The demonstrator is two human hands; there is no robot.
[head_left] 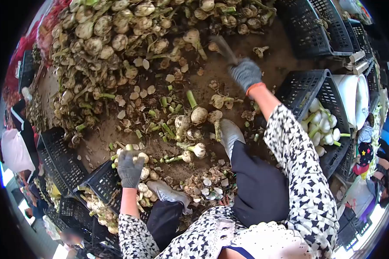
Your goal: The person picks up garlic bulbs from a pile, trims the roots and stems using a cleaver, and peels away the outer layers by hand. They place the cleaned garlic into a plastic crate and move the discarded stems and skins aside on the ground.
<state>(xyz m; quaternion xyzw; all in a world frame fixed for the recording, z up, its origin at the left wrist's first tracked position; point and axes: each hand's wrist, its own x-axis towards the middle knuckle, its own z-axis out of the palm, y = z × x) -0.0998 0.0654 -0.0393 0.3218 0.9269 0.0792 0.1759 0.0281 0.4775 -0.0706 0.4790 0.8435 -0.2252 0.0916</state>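
My right hand [246, 74], in a grey glove with an orange cuff, is closed around a knife [224, 49]. The broad, blurred blade points up and left over the dirt floor. Low on the left, my left hand [130, 169], also gloved, reaches over trimmed garlic bulbs [145, 173], its fingers apart at the bulbs. Whether its fingertips touch a bulb is hard to see. Between my hands lie garlic bulbs with green stalks [199, 115] and several cut stalk pieces [168, 129].
A large heap of muddy garlic [103, 47] fills the upper left. Black crates stand around: one with clean white garlic [322, 125] at right, another [101, 183] beside my left hand. A white bucket [352, 101] stands at right. My shoes [232, 131] rest among the peelings.
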